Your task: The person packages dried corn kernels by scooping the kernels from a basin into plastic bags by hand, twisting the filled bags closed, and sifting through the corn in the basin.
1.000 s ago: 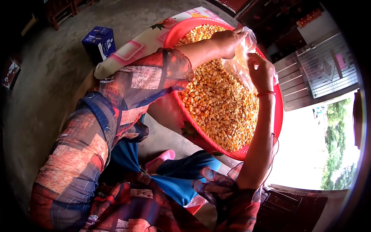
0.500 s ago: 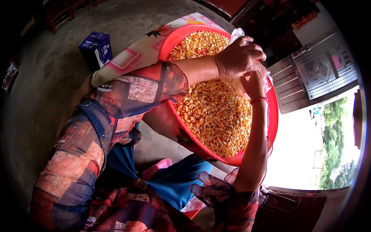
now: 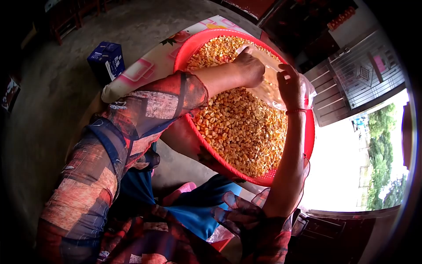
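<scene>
Stretching over the corn kernels in the red basket, the clear plastic bag looks light, floppy, kinda slippery, probably easy to rip; left hand curls its fingers tight on one edge, right hand seems to pinch the other, thumb to fingers; I'd grip the rim, gently.

Trousers: plain blue, loose-cut. Top: print of navy, red and salmon rectangles with thin pale lines; directly below the trousers in view. Left sleeve: same print, partly sheer, dark blue band near the elbow, flared cuff edged in red; above and left of the trousers. Right sleeve: sheer, ruffled; right of the trousers. Bracelet: thin, red, on the right wrist; well above the trousers. Shoe: pink, between the trouser legs; type unclear in shade.
</scene>
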Action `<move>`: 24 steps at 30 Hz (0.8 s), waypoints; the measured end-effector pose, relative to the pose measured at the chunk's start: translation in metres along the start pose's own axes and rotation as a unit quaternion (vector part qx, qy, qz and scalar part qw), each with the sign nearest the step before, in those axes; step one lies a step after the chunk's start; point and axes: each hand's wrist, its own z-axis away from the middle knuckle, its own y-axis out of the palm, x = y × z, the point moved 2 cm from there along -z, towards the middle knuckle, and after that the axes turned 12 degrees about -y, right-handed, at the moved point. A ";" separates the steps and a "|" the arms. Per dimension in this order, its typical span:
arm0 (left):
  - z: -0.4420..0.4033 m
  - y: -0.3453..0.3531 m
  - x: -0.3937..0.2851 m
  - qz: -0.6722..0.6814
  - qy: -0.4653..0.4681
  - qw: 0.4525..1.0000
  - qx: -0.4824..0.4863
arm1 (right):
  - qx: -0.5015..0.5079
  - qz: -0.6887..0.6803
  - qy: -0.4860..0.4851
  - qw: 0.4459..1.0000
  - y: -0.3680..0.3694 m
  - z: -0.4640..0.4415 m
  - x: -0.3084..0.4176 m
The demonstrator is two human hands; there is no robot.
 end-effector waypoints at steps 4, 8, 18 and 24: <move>0.000 0.012 0.014 -0.029 0.012 0.999 -0.013 | 0.279 0.011 -0.086 0.956 0.030 0.016 -0.001; 0.007 -0.007 0.002 -0.059 0.003 0.997 0.056 | 0.149 0.044 -0.025 0.988 0.015 0.013 -0.015; -0.010 0.015 0.020 -0.014 0.033 0.988 -0.148 | 0.191 0.080 0.052 0.977 0.018 0.027 -0.050; -0.013 0.003 0.030 0.025 0.060 0.939 -0.338 | 0.010 0.005 -0.073 0.997 -0.002 0.000 0.034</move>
